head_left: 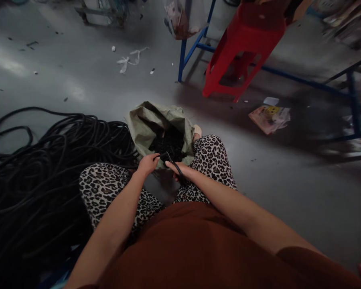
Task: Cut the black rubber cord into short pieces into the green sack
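Observation:
Between my knees stands an open woven sack (140, 120) with many small black pieces (173, 140) inside. My left hand (148, 163) is closed around a black rubber cord (161, 155) over the sack's near rim. Black-handled scissors (178, 168) are gripped in my right hand (180, 169), just right of the left. Their blades point up and left, close to the cord's end; whether they touch it I cannot tell. A large tangled heap of black cord (102, 136) lies to my left and reaches up to the sack.
A red plastic stool (219, 78) and a blue metal frame (182, 60) stand ahead to the right. A plastic bag (269, 118) lies on the grey floor (87, 76), and white scraps (124, 62) are scattered farther off.

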Demonstrator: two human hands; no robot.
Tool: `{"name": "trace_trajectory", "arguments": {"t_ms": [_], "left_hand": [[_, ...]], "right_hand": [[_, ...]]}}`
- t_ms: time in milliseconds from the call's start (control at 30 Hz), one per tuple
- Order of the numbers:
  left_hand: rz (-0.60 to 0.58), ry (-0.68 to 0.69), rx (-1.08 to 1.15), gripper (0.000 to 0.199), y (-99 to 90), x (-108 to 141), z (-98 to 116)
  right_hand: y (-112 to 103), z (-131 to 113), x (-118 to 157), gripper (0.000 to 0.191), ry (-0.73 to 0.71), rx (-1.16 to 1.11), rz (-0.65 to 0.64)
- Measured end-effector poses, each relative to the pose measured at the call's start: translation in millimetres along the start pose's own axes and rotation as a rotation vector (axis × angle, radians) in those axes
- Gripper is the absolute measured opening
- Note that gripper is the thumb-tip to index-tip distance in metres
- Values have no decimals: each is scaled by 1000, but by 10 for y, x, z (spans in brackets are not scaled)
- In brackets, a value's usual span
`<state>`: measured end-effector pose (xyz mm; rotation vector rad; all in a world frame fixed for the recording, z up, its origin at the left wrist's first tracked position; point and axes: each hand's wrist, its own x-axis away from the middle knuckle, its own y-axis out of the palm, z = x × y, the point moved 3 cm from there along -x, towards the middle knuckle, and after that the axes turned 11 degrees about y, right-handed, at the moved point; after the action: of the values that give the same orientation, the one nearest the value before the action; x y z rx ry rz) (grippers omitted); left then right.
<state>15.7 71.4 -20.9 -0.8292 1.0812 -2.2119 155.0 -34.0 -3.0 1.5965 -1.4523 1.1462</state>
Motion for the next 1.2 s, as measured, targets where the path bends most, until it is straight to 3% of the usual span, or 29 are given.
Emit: {"name": "trace_trajectory", "arguments": {"t_ms": [833, 1200], "left_hand": [[-85, 101, 105, 36, 73, 13, 29], [-63, 105, 130, 38, 63, 11, 26]], "right_hand": [[36, -45, -69, 63, -72, 121, -11], [37, -29, -158, 52, -62, 100, 99]]}}
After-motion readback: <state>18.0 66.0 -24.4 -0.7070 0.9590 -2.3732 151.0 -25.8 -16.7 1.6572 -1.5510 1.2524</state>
